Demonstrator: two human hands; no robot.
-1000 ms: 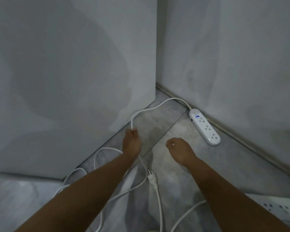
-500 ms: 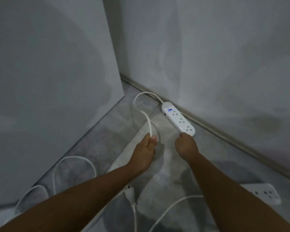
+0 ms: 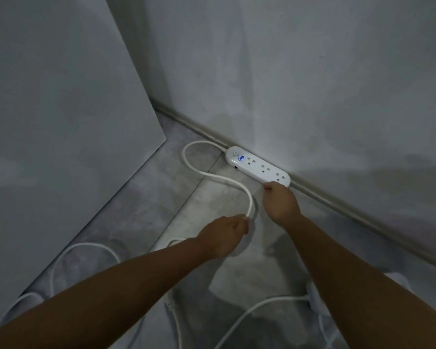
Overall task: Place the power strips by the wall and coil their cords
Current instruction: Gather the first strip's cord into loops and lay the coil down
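A white power strip (image 3: 256,165) with a blue mark lies on the floor against the skirting of the right wall. Its white cord (image 3: 202,170) leaves the far end, loops left and curves back to my left hand (image 3: 225,233), which is closed around it. My right hand (image 3: 280,200) has its fingers closed at the strip's near end and touches it. More of the cord (image 3: 86,248) lies in loose loops at the lower left. A second white power strip (image 3: 315,295) sits at the lower right, mostly hidden behind my right forearm.
A large white panel (image 3: 61,122) stands on the left and forms a narrow corner with the right wall (image 3: 312,84). A grey skirting board (image 3: 350,210) runs along that wall. Another white cord (image 3: 249,313) crosses the grey tiled floor between my arms.
My right hand has reached the near end of the power strip, which now lies tighter along the skirting. My left hand has kept hold of the cord and drawn it nearer to me.
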